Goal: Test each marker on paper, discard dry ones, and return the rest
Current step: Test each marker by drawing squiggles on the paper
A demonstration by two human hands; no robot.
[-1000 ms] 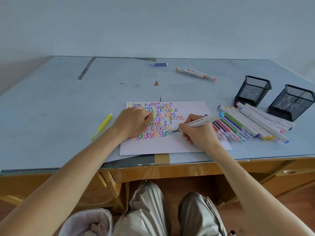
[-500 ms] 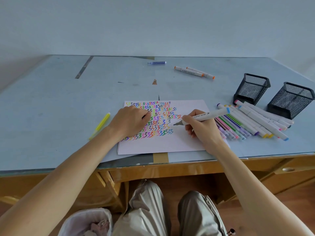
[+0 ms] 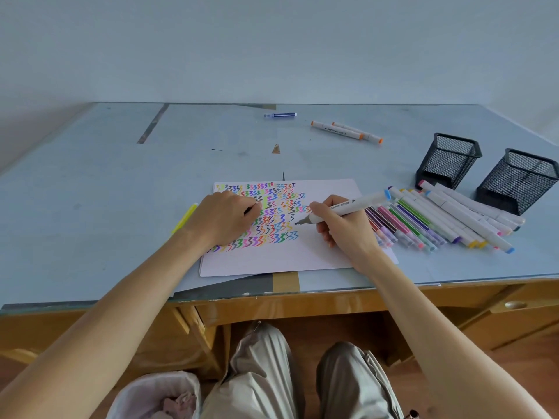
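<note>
The right hand point(image 3: 344, 228) holds a white marker point(image 3: 348, 208) in a writing grip, its fingers point(image 3: 320, 207) curled around the barrel near the grey tip. The tip sits at the paper point(image 3: 302, 255), just beside the last row of coloured zigzags; whether it touches the sheet cannot be told. The left hand point(image 3: 227, 217) rests on the paper over the zigzags, its fingers curled; something dark shows at them, maybe the cap, but this is not sure.

The other markers lie in a row point(image 3: 432, 222) on the desk point(image 3: 90, 192), just right of the paper, in front of two black mesh holders point(image 3: 447, 160).

The risk is in the judging: a weak grey line may look like a dry tip, and a good marker may go to the bin point(image 3: 157, 394) below the desk. Also, the right wrist lies near the row, so a wide stroke may push those markers and mix tested with untested ones.
</note>
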